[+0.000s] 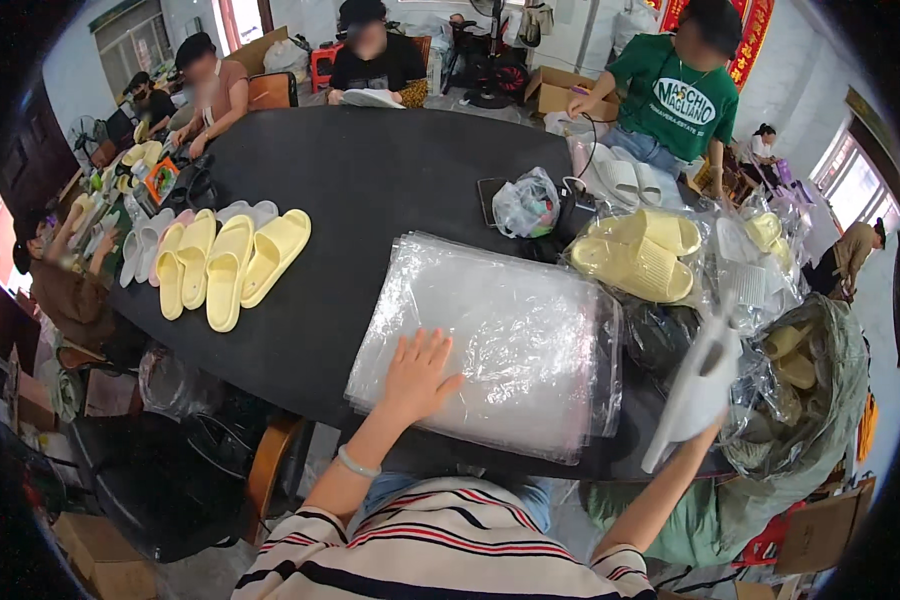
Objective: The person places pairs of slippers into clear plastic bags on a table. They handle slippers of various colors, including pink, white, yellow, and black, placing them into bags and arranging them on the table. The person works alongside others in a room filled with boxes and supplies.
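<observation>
My left hand [420,375] lies flat, fingers spread, on a stack of clear plastic bags [510,330] at the near edge of the table. Off to the right, my right hand [708,434] grips a pale grey-white slipper [700,385], held upright and slightly blurred. The slipper hides most of those fingers, and I cannot tell whether a second one is behind it. Beyond it, yellow slippers [640,255] lie on clear plastic. A large green sack [835,390] with yellowish slippers inside stands right beside my right hand.
On the black table [360,170], yellow slippers [232,262] stand in a row at left, with grey and pink ones behind. A plastic bag of small items [526,203] sits near a phone and cable. A person in a green shirt [675,95] stands at far right; others sit around.
</observation>
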The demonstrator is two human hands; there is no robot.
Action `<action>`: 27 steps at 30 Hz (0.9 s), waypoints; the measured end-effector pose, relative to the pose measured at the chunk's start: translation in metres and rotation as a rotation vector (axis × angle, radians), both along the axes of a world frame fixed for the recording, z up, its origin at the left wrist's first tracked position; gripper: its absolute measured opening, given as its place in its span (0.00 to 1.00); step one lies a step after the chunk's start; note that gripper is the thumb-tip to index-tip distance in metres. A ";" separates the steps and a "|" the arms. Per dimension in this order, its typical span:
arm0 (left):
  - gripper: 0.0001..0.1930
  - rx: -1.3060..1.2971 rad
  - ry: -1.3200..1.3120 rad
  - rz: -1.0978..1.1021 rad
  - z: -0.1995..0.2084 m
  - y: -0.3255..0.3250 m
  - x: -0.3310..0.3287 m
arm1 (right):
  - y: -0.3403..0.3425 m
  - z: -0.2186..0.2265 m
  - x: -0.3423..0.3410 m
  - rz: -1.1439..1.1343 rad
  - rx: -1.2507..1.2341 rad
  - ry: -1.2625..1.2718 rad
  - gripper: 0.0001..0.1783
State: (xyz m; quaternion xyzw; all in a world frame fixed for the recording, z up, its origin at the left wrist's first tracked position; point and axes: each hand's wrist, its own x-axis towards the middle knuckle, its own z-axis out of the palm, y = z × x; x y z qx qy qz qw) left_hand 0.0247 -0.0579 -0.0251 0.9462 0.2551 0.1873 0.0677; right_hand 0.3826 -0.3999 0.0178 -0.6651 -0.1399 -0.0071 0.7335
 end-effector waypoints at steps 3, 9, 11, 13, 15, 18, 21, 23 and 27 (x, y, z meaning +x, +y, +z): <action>0.39 0.002 0.017 0.006 0.003 -0.005 -0.005 | -0.009 0.023 -0.015 -0.005 0.069 -0.047 0.28; 0.45 0.014 0.058 0.001 0.000 -0.003 -0.005 | 0.042 0.020 -0.071 0.261 0.125 0.004 0.26; 0.45 0.014 0.039 0.004 -0.003 -0.004 -0.007 | 0.076 0.012 -0.092 0.409 0.121 0.048 0.26; 0.45 0.026 0.031 0.015 -0.005 -0.004 -0.006 | 0.109 -0.015 -0.103 0.571 0.201 0.151 0.25; 0.45 0.050 0.067 0.017 -0.002 -0.004 -0.003 | 0.139 -0.022 -0.119 0.725 0.239 0.243 0.25; 0.46 0.048 0.103 0.062 0.003 -0.005 -0.005 | 0.186 0.046 -0.153 0.593 -0.639 -0.675 0.23; 0.46 0.007 0.134 0.064 -0.001 -0.003 -0.003 | 0.186 -0.011 -0.135 0.488 -1.029 -0.667 0.19; 0.47 -0.020 0.164 0.066 -0.001 -0.004 -0.003 | 0.182 -0.034 -0.122 0.473 -0.918 -0.668 0.19; 0.43 -0.018 0.090 0.053 -0.002 -0.003 -0.004 | 0.166 -0.006 -0.116 0.672 -0.837 -0.655 0.18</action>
